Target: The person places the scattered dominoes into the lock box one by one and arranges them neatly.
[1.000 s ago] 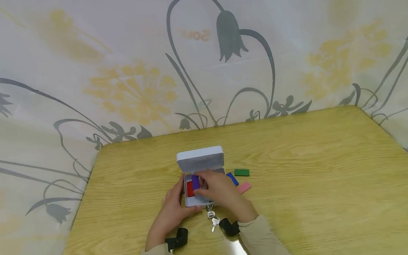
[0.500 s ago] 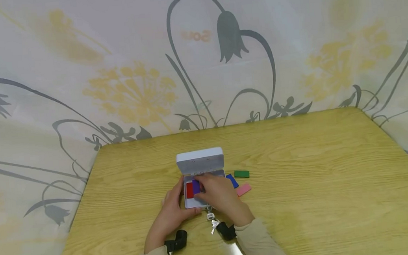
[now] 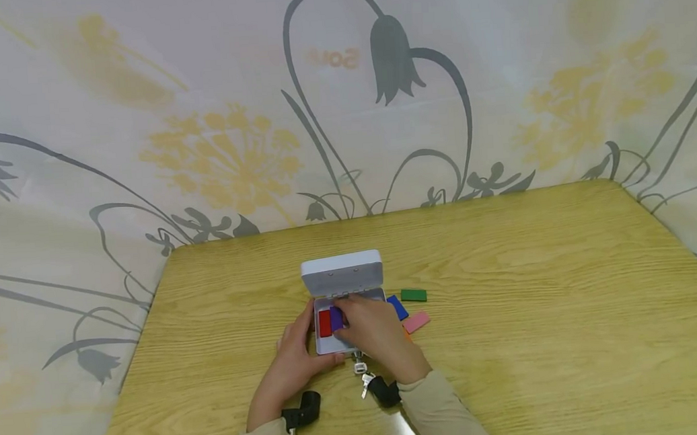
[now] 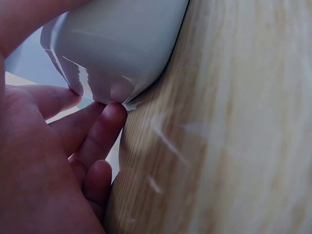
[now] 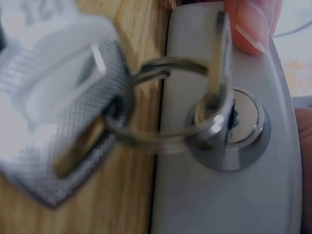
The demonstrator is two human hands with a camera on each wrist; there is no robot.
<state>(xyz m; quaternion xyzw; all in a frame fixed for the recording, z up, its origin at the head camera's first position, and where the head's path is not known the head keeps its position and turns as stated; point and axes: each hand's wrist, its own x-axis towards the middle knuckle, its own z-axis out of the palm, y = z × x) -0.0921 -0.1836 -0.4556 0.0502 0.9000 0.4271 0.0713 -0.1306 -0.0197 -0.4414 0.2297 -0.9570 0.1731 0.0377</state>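
A small white cash box [image 3: 327, 347] stands on the table with its lid [image 3: 341, 265] raised. My left hand [image 3: 297, 356] grips the box's left side, thumb at the front and fingers at the far left; in the left wrist view its fingertips touch a glossy corner. Inside, a red domino-shaped block [image 3: 325, 323] lies at the left. Right beside it, my right hand [image 3: 374, 330] pinches a purple block [image 3: 335, 319] low in the box. This hand hides the right part of the interior. A key sits in the front lock [image 5: 243, 117], and a second key [image 5: 73, 97] hangs from its ring.
To the right of the box lie a green block [image 3: 413, 295], a blue block [image 3: 396, 307] and a pink block [image 3: 417, 322]. An orange block [image 3: 408, 334] peeks out beside my right hand. A patterned cloth [image 3: 341, 110] hangs behind the wood-grain table [image 3: 543, 312].
The purple block has gone down into the box beside the red one, carried by my right hand. The left hand keeps its place on the box. The orange block has come into sight.
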